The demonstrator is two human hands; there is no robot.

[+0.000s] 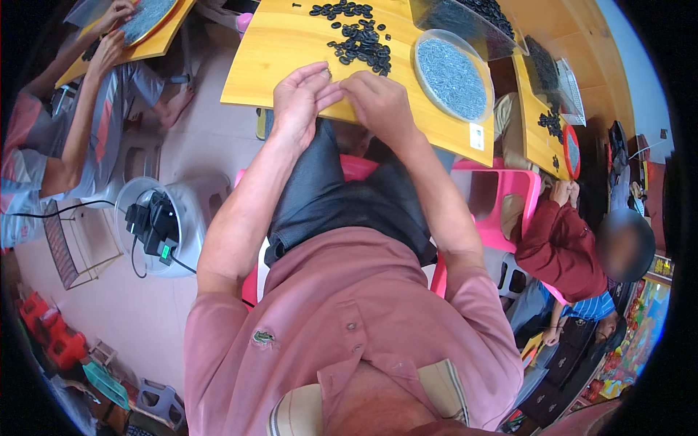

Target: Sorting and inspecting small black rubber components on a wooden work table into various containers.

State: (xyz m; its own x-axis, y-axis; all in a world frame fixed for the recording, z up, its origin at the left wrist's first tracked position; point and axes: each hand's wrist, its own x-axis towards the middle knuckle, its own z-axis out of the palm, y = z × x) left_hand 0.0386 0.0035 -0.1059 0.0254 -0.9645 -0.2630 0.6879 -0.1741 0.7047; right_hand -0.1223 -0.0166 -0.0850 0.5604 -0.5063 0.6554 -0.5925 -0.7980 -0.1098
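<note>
Both hands meet just over the near edge of the yellow wooden table (280, 54). My left hand (298, 102) is turned partly palm up, its fingers curled and closed at the tips. From the other side, my right hand (382, 105) brings its pinched fingertips against the left fingers. Whatever lies between them is too small and covered to name. Just beyond the hands is a loose pile of small black ring-shaped parts (367, 47). A round, clear-rimmed tray of small grey metal pieces (451, 76) sits right of my right hand.
At the table's back right stands a clear bin (465, 29) of black parts. A white tub with black adapters and cables (156, 225) is at lower left. Co-workers sit at tables on both sides, with a pink chair (502, 200) at right.
</note>
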